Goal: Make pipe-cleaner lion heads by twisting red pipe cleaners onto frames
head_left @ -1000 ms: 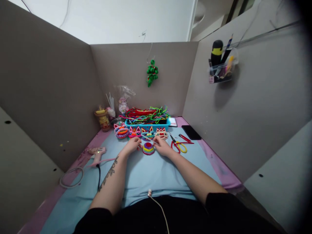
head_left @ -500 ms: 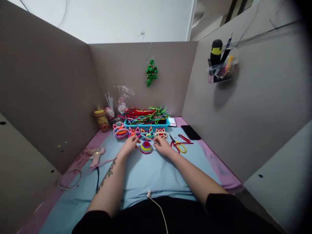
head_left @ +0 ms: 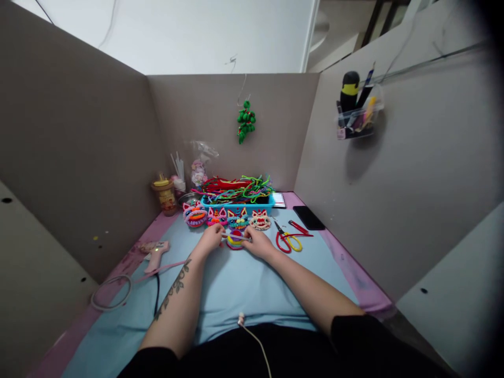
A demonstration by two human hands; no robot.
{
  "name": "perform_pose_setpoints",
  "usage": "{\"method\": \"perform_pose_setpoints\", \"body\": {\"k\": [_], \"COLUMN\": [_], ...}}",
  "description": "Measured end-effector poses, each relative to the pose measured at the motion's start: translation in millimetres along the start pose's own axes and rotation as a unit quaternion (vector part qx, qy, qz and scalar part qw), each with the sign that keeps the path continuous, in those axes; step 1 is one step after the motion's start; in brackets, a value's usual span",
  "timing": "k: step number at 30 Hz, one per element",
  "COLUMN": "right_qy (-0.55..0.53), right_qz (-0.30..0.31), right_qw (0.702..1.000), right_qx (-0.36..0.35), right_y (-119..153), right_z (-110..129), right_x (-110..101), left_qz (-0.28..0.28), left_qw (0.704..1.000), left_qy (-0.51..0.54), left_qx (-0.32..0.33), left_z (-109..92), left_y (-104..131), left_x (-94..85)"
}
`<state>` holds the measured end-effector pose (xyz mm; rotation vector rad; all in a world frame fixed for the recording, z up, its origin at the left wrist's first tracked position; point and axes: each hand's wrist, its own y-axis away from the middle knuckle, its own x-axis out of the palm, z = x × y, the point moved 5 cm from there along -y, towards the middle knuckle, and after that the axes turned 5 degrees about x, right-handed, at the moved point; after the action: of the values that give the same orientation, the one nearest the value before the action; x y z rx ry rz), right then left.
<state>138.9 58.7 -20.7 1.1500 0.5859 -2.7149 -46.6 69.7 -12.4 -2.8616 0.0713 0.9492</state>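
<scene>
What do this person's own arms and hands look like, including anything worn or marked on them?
The person wears black short sleeves. The left forearm bears a dark, leafy tattoo running lengthwise; the right forearm shows none. The left hand and right hand are ungloved, with no watch or bracelet visible.

ridged round piece (head_left: 235,244), matt creased cloth (head_left: 244,283), smooth plastic tray (head_left: 258,207)
</scene>
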Motion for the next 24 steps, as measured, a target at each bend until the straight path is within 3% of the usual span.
{"method": "perform_pose_setpoints", "body": {"k": [13, 19, 24], "right_qy": [0.036, -0.010, -0.025], "right_qz": [-0.011, -0.003, -0.021], "right_qw": [0.999, 1.000, 0.999], "right_qx": [0.007, 0.026, 0.015], "right_y": [4.7, -4.1, -1.5], "right_z": [3.4, -13.6, -5.4], "right_x": [-0.4, -13.2, -12.9], "left_qz": [0.009, 0.093, -0.033], "left_qw": [0.996, 0.986, 0.992], "left_qy": [0.077, 0.138, 0.118], "left_qx": [0.041, 0.031, 0.018], "left_z": [1.8, -3.8, 0.3], "left_y": [-2.8, 2.9, -3.4], "left_x": [5.7, 10.1, 1.1]}}
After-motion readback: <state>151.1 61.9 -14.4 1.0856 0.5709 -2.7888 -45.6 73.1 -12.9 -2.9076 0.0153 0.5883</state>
